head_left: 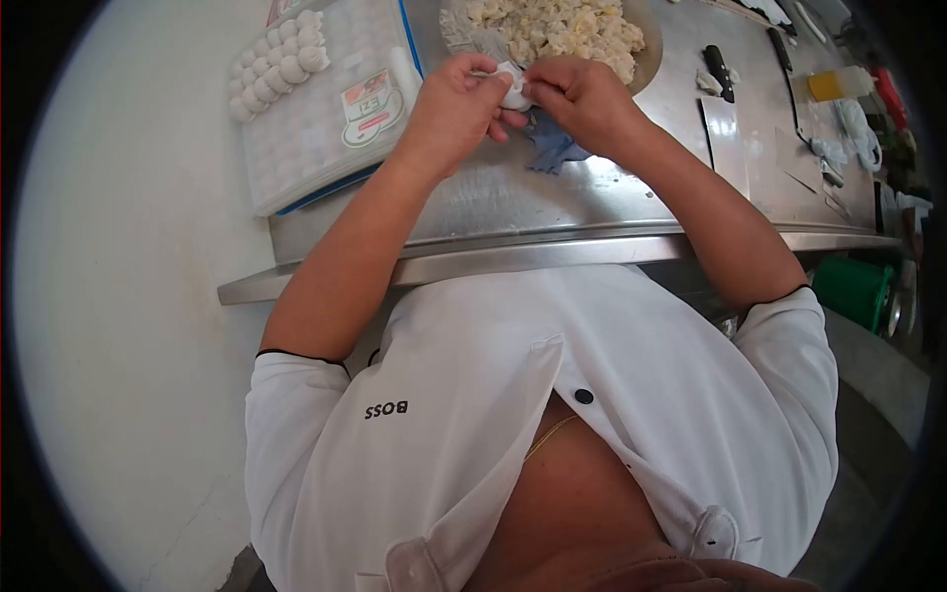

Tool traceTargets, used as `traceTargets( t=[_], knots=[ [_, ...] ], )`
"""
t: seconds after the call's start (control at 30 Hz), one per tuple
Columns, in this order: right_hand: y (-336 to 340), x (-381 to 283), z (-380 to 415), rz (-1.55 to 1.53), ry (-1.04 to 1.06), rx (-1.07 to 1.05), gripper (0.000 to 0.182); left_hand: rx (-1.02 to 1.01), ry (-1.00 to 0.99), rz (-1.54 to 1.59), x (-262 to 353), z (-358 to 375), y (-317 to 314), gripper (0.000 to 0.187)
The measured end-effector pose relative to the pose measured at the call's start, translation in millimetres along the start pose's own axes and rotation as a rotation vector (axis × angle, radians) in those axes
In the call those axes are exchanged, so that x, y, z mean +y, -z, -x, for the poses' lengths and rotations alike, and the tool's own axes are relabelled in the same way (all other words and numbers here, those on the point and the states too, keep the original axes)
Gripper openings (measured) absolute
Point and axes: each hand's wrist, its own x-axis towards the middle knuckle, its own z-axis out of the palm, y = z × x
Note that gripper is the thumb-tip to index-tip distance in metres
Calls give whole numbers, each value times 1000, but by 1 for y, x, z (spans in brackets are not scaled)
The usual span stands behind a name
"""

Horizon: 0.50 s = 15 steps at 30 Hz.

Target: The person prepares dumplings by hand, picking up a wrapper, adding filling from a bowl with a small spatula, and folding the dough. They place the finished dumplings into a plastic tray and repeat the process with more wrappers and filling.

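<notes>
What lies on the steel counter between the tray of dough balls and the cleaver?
In the head view: both hands, left hand and right hand, pinching a white dough piece, above a blue cloth.

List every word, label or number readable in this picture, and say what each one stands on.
"BOSS": on the chest of the white shirt, upside down in this view.
"EZ" (uncertain): large letters on the green and red sticker on the clear tray lid; its smaller print is too blurred to read.
A second label at the tray's top edge is cut off and unreadable.
Nothing legible on the knives, bottles or steel table.
</notes>
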Motion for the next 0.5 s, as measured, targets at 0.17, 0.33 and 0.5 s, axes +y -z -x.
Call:
traceTargets(
  t=[0.17, 0.33, 0.5],
  knots=[
    [0, -10, 2, 1, -16, 58, 21, -25, -15, -43, -2, -1, 1, 27],
    [-3, -2, 0, 16, 108, 94, 20, -21, 9, -58, 2, 1, -1, 26],
    [1, -3, 0, 50, 78, 62, 20, 50, 0, 0, -2, 0, -3, 24]
  ],
)
